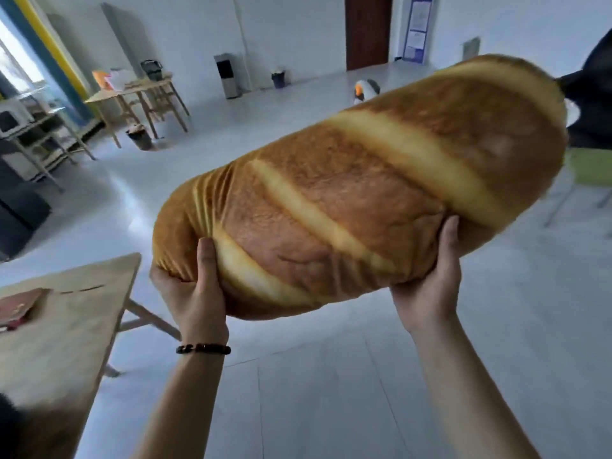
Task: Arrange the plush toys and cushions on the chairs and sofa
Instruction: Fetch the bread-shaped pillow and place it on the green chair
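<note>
The left hand grips the near, lower end of a big bread-shaped cushion, thumb pressed up over its top and fingers curled out of sight underneath. A dark beaded bracelet circles that wrist. The right hand cups the cushion's underside further along, thumb laid up against its side — its fingers are also hidden beneath. Both hands are closed firmly enough that the fabric puckers where they press.

The cushion is held up in the air in front of the person, tilted so its far end rises to the upper right, over a pale tiled floor.

Just left of the left hand stands a wooden table with a reddish book (or a flat box; it is blurred) on it. Far across the room a white plush goose with an orange beak sits on the floor. At the right edge a black plush toy rests above a green chair, partly hidden by the cushion.
</note>
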`<state>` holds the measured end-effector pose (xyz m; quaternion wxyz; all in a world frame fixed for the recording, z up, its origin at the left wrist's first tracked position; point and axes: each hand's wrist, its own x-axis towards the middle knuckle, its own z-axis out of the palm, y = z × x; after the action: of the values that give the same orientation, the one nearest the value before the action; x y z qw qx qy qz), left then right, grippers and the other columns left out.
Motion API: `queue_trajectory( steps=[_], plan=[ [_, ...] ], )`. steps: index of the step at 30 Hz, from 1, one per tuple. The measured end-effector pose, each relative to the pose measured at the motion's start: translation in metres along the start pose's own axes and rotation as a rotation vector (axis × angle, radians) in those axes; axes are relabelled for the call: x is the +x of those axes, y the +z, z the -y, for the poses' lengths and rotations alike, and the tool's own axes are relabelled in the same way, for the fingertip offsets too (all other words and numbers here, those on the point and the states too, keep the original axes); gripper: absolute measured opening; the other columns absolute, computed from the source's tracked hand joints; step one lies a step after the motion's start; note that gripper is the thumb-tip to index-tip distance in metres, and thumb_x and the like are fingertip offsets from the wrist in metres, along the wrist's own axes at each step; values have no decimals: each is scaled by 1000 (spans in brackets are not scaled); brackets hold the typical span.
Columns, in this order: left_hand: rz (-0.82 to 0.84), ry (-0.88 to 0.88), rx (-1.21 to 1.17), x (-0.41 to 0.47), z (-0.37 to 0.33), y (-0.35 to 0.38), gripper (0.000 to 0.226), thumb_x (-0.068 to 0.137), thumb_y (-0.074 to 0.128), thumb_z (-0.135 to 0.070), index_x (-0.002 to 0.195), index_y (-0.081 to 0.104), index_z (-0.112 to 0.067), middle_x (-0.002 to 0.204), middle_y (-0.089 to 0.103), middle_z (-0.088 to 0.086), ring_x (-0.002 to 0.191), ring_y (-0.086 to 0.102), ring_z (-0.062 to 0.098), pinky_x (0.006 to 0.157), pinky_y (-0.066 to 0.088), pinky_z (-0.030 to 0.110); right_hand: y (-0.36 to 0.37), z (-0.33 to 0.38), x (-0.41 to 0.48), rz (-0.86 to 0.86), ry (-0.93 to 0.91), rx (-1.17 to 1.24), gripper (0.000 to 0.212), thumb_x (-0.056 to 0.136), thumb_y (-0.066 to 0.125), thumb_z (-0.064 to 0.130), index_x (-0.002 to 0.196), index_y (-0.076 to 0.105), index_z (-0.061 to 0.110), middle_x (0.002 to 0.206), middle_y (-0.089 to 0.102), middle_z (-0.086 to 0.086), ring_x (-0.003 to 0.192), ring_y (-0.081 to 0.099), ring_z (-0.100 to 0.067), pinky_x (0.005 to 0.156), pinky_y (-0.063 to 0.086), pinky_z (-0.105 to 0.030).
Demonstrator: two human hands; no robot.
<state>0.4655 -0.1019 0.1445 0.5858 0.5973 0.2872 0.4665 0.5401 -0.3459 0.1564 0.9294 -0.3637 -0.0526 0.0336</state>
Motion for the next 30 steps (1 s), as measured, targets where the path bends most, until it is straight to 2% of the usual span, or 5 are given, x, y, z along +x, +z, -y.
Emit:
queue_trajectory(
  steps=[5, 16, 22, 26, 30],
  plan=[
    [89, -68, 42, -31, 14, 123, 72, 85, 74, -50, 138, 40, -13, 134, 59, 1, 118, 60, 7, 106, 50, 35, -70, 56, 61, -106, -65, -64, 53, 98, 41, 61, 140, 53, 31, 143, 63, 6, 133, 60, -18, 118, 39, -50],
    [353, -114, 19, -81, 87, 418, 59, 95, 67, -37, 137, 39, -6, 136, 55, 3, 116, 59, 7, 97, 48, 22, -224, 156, 222, -298, -232, -134, 50, 91, 48, 60, 133, 57, 32, 142, 63, 7, 134, 58, -18, 120, 36, -52],
    [550, -173, -97, -120, 87, 607, 41, 97, 65, -39, 131, 46, -25, 132, 58, -4, 118, 59, 7, 104, 48, 32, -294, 255, 319, -382, -368, -268, 79, 84, 67, 64, 149, 46, 24, 149, 58, 4, 140, 53, -18, 121, 34, -50],
    [691, -236, -127, -159, 92, 716, 67, 92, 64, -52, 140, 44, -10, 137, 58, 0, 121, 58, 9, 108, 48, 41, -347, 305, 362, -400, -505, -333, 106, 76, 74, 68, 160, 27, 23, 159, 46, 2, 146, 44, -22, 118, 36, -47],
    [929, -215, -95, -200, 117, 824, 82, 79, 60, -73, 143, 43, -25, 138, 56, -10, 126, 56, 7, 111, 46, 45, -420, 342, 405, -514, -653, -321, 75, 96, 58, 57, 158, 27, 30, 161, 43, 0, 147, 42, -27, 120, 31, -58]
  ],
)
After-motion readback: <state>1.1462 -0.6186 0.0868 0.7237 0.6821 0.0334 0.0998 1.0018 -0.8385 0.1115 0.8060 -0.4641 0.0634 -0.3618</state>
